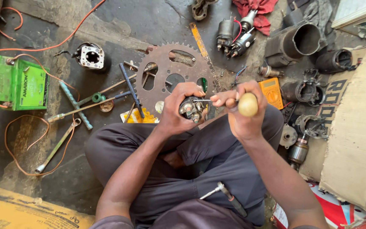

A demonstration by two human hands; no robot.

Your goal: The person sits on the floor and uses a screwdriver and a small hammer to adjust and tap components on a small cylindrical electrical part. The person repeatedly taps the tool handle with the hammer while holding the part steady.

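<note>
I sit cross-legged on a dark workshop floor. My left hand (178,109) grips a small round metal motor part (191,108) with terminals, held above my knees. In my right hand (241,111) is a screwdriver with a pale yellow rounded handle (248,104); its thin shaft points left into the part. A large rusty toothed sprocket plate (166,78) lies on the floor just beyond my hands. A small hammer-like tool (227,196) rests on my lap.
A green battery (12,83) with orange wires (43,46) sits at the left. Spanners and a T-handle wrench (87,104) lie near the sprocket. Motor housings (295,42), an armature (298,149), a yellow multimeter (272,91), a red rag (257,10) and cardboard (354,127) crowd the right.
</note>
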